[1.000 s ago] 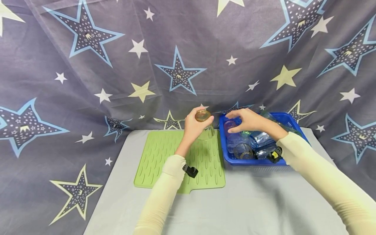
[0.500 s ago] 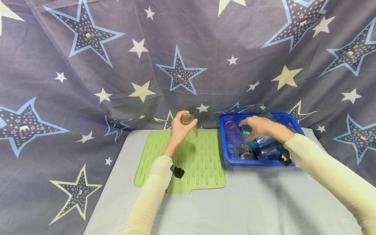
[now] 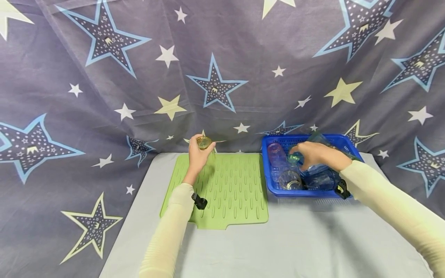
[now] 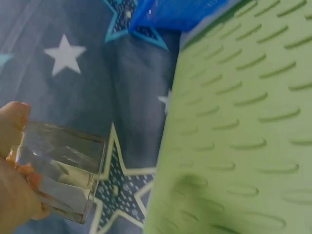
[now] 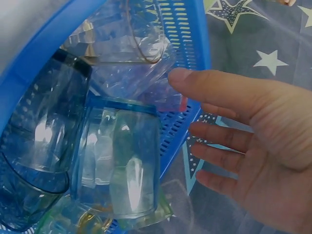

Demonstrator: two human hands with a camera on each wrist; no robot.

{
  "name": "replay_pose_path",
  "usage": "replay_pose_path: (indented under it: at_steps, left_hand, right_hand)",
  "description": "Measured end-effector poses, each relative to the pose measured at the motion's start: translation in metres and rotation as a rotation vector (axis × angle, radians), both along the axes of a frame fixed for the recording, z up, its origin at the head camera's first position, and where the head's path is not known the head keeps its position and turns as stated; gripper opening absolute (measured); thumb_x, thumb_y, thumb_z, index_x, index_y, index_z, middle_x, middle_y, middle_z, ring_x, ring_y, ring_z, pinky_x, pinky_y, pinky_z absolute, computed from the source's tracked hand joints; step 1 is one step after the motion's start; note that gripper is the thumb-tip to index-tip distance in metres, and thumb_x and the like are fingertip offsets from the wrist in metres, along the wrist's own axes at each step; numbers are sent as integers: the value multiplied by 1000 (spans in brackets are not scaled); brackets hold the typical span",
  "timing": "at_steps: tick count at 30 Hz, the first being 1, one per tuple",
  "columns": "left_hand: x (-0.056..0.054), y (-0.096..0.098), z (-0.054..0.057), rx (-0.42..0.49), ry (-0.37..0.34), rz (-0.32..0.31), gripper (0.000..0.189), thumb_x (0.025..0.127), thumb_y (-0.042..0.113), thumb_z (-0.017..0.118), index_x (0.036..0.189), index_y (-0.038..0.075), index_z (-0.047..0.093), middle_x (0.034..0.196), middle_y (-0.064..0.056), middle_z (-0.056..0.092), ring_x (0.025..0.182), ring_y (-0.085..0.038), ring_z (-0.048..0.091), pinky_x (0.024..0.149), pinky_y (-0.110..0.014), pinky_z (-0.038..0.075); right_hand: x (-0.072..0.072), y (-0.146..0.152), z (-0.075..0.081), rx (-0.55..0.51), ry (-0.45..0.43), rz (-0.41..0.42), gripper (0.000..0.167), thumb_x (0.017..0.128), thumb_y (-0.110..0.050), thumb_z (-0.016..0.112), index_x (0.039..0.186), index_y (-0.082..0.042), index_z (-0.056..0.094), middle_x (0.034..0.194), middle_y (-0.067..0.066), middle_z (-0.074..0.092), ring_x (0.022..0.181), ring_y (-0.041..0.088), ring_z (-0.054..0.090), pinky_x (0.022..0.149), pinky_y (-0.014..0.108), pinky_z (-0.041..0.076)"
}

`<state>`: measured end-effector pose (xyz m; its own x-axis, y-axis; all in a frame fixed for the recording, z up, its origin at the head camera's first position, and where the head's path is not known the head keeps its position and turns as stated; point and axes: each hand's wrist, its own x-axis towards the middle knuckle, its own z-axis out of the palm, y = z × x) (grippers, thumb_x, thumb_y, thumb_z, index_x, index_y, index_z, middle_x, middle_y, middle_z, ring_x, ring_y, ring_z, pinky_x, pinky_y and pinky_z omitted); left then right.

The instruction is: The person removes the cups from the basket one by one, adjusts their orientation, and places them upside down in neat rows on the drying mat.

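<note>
My left hand [image 3: 197,156] holds a clear drinking glass [image 4: 63,170] by its amber-tinted base, mouth downward. That glass is above the back left part of the green ridged drying mat [image 3: 229,200]. On the other side, my right hand [image 3: 309,154] is over the blue plastic basket [image 3: 266,173], its thumb and fingers spread with nothing between them. Near it lie a blue-tinted glass [image 5: 117,161] and a green glass [image 3: 294,159]. A pink glass [image 3: 276,151] and a clear glass [image 3: 290,180] also lie in the basket.
The basket stands on the white table [image 3: 236,251], close to the mat's right edge. Darker blue glasses [image 5: 44,117] fill its front right part. A star-patterned cloth [image 3: 146,85] hangs right behind the table.
My left hand has carried the clear glass leftward, from the mat's right side to its back left. My right hand has shifted slightly right and lower over the basket.
</note>
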<state>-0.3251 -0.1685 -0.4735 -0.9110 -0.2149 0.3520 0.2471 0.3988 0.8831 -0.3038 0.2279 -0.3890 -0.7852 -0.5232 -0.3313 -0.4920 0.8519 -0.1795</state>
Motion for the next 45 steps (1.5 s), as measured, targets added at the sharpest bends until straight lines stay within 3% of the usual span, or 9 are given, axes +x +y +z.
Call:
replay_pose_path:
  at_steps: [3,5,11,20,23,28,37,45]
  left_hand:
    - [-4,-8,-6,13,-11,22,61,88,17,79,137,-3,48,135,-24,49,126,-41,50,111,-53,41]
    - [-6,-14,-10,20,-19,39,62,89,17,79,138,-3,47,136,-24,47,132,-42,46,114,-53,39]
    - [-12,-32,-21,6,-41,126,64,91,21,76,141,-2,43,139,-23,43,131,-40,44,111,-53,39]
    - [-24,-55,-40,15,-86,262,67,92,24,76,143,0,39,142,-23,40,137,-40,38,117,-51,32]
    - [-26,-60,-47,23,-104,285,68,93,24,75,144,0,37,142,-23,39,138,-39,37,117,-51,32]
    - [-26,-65,-55,28,-132,287,68,95,27,73,145,2,35,143,-23,37,140,-41,33,119,-52,29]
    - [-25,-69,-67,54,-150,311,70,95,24,72,148,1,32,149,-24,33,142,-42,31,120,-54,27]
    - [-28,-70,-78,18,-155,313,69,94,23,73,145,-4,35,144,-28,37,141,-44,34,122,-52,26]
  right_hand:
    - [0,3,-2,9,-26,-27,70,78,-10,86,142,-1,57,142,30,56,61,14,54,57,28,43]
    - [0,4,-3,9,-35,-35,71,78,-9,85,142,0,56,142,31,55,57,12,48,57,28,42]
    - [-1,10,-9,9,-44,-48,72,77,-6,85,142,1,56,143,32,54,61,14,47,59,28,42]
    - [-7,16,-16,25,-77,-79,73,75,1,82,142,3,55,137,31,58,62,14,43,55,27,38]
    - [-9,18,-18,40,-86,-84,70,76,6,78,141,4,55,140,33,55,61,13,43,53,26,36]
    - [-10,22,-24,74,-88,-119,70,73,20,63,140,0,59,143,31,55,55,13,29,48,24,24]
    - [-11,21,-30,166,-61,-149,73,76,23,56,143,-5,58,148,32,48,67,21,44,47,25,23]
    - [-17,22,-37,215,-44,-141,80,72,25,54,144,-9,58,151,30,46,99,31,51,46,26,23]
